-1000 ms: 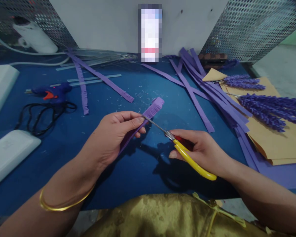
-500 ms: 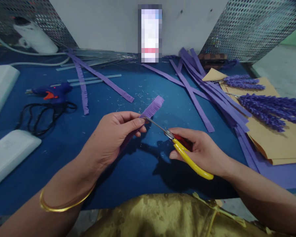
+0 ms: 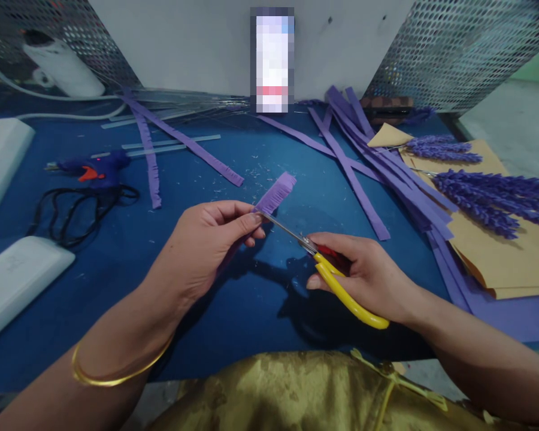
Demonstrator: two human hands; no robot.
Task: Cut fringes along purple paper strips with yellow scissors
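Between thumb and fingers, my left hand (image 3: 222, 236) pinches a purple paper strip (image 3: 276, 193). The strip's far end sticks out past the fingertips and is fringed with fine cuts along its edge. My right hand (image 3: 363, 269) grips scissors (image 3: 350, 299) with yellow and red handles. Their blades point left and meet the strip right at my left fingertips. How far apart the blades are is hard to see. The rest of the held strip runs down behind my left hand, mostly hidden.
Two fringed strips (image 3: 193, 146) lie at the back left, near a blue glue gun (image 3: 103, 167) with a black cord. To the right are plain purple strips (image 3: 386, 164), brown paper (image 3: 512, 263) and purple flower sprigs (image 3: 476, 200). A pixelated phone-like shape (image 3: 272, 60) stands at the back.
Hands, strip and scissors keep nearly the same place. The scissors' handles and blades have shifted very slightly at the strip's edge.
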